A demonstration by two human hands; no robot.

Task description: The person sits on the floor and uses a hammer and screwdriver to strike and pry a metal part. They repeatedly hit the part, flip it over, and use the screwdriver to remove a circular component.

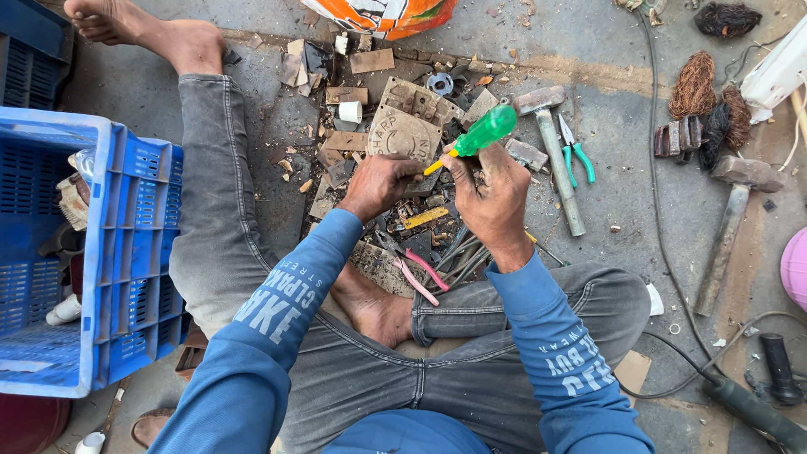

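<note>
My right hand (pixel 496 197) is wrapped tight on a green-handled screwdriver (pixel 479 134), its tip down at the small part that my left hand (pixel 378 183) pinches over the scrap pile (pixel 370 126), between my knees. Round plates and broken bits crowd close in front, a blue crate (pixel 126 219) stands at my left, and to my right lie two hammers (pixel 555 151), one pair of green pliers (pixel 576 155) and three wire bundles (pixel 693 84).

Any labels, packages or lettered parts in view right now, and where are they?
Lettered metal plate: rounded, grey-tan, raised letters, on the floor just above the left hand.
Printed sack: orange and white, top edge, partly cut off.
Sleeve prints: pale letters on both blue sleeves.
No screens.
</note>
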